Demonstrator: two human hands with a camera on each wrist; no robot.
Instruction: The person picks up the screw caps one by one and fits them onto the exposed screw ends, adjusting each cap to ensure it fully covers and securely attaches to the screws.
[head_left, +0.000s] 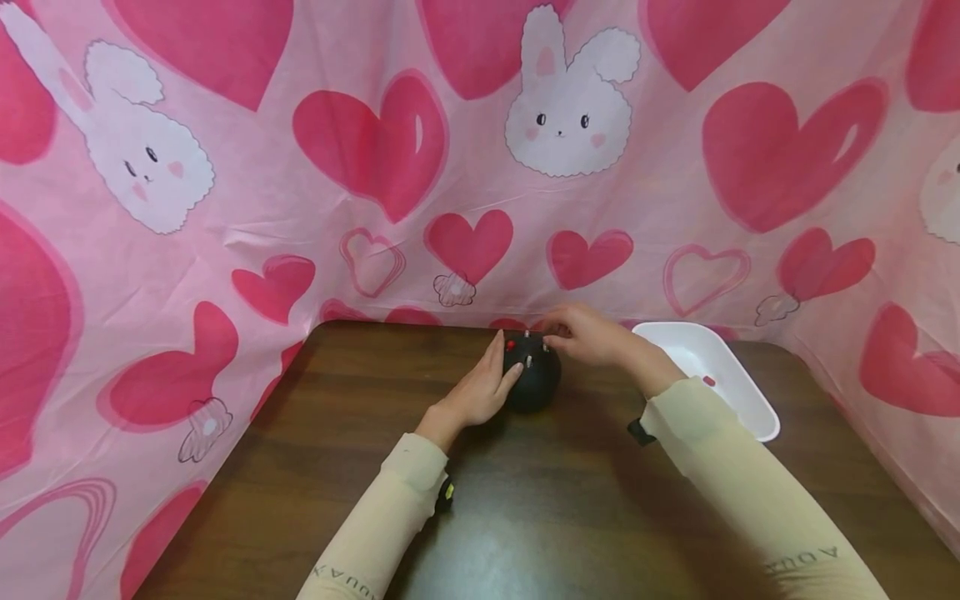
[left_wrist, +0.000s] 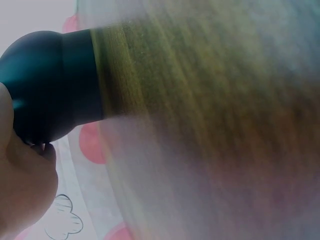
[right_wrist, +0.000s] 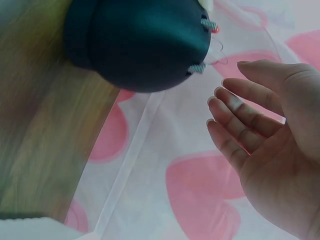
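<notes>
From where I stand, LH (head_left: 478,392) lies nearly straight-fingered along L side of blk dome (head_left: 534,392) at frame ctr, prob to steady it, while RH (head_left: 591,337), fingers loosely spread, nothing visibly held, hovers by metal pins (right_wrist: 197,68), presumably for access.

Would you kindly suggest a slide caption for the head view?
Left hand against a round black object, right hand at its other side, white tray on the table.

Right hand (right_wrist: 280,145) is hovering beside a dark rounded object (right_wrist: 145,45), thumb and fingers (right_wrist: 228,143) standing clear of its two visible ribbed metal pegs (right_wrist: 197,68), brown worktop (right_wrist: 40,140) lying at left, heart-print cloth (right_wrist: 200,175) spreading behind.
</notes>
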